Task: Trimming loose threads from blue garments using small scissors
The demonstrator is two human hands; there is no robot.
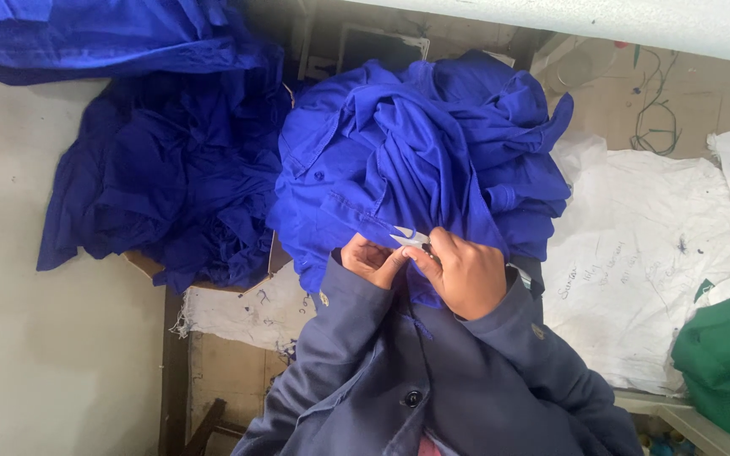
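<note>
Just above right hand (464,272), thread snips (405,237) (on blue garment (416,152))

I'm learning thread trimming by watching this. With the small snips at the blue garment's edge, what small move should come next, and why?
Probably close the thread snips on whatever loose thread sits at that seam. The right hand holds them with blades parted at the blue garment, and the left hand pinches the cloth right beside the blades. The thread itself is too small to see.
</note>
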